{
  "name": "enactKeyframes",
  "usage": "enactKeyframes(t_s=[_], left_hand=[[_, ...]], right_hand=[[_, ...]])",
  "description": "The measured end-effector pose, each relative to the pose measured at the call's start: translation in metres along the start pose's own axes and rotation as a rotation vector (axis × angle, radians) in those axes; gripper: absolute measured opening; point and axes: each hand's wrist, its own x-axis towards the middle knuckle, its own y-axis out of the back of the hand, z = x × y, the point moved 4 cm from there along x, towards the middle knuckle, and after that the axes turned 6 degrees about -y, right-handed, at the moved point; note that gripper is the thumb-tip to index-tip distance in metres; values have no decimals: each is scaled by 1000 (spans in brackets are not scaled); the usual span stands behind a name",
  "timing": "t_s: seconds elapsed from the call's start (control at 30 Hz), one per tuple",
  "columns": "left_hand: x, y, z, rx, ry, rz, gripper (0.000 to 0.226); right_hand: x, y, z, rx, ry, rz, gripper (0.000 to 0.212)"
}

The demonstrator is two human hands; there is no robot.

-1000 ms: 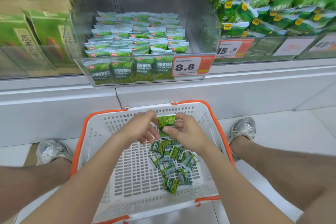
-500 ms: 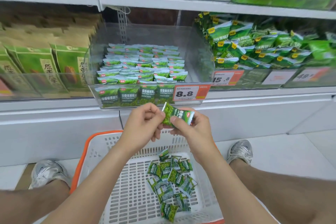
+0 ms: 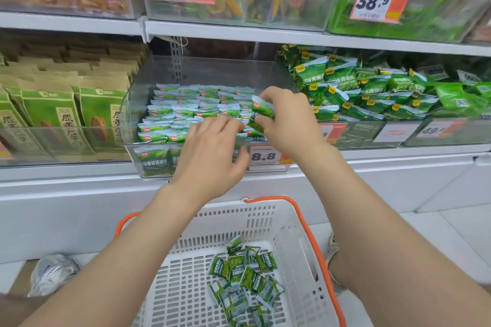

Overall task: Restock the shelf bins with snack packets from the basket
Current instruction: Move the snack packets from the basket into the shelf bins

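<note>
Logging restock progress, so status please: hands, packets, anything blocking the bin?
Right hand pinching snack packets above the clear bin. Left hand open at bin front, empty. Loose packets lie in basket. Nothing blocking.

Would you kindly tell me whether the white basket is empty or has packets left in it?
Not empty: the basket holds a loose pile of green snack packets on its floor, covering only part of it.

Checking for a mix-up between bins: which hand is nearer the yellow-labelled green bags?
Right. The right hand, pinching a packet, is just left of the yellow-labelled green bags; the left hand is farther left, at the front of the middle bin.
</note>
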Motion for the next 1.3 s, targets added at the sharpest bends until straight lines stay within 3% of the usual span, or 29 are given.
enactKeyframes(t_s=[0.1,0.23,0.5,0.63,0.73,0.83,0.9,0.97,1.07,1.17,1.3], left_hand=[[-1,-11,-4,111,13,-102,35],[-2,-18,-2,221,52,-97,32],[-3,-21,-2,242,43,-45,32],[-7,-17,-3,138,51,83,29],[-16,-11,-1,-9,-11,287,26],[-38,-13,7,76,-107,490,19],[-56,-28,10,89,-174,487,10],[-72,-54,7,-3,-236,331,6],[-101,-103,-3,-107,-187,-25,10],[-135,-149,-6,-138,-70,-493,4],[-183,-207,1,-224,28,-1004,10]], right_hand=[[20,-11,-1,-179,-37,-261,39],[30,-17,-2,-210,-133,-505,34],[31,-24,-3,-213,-86,-549,27],[32,-17,6,-91,-92,-383,24],[19,-9,8,30,-2,-122,15],[-25,3,5,171,94,222,14],[-62,3,4,211,166,366,10],[-92,-15,5,239,223,297,10],[-120,-67,22,102,184,-131,18],[-152,-121,54,-120,113,-590,16],[-203,-172,101,-251,-62,-1006,28]])
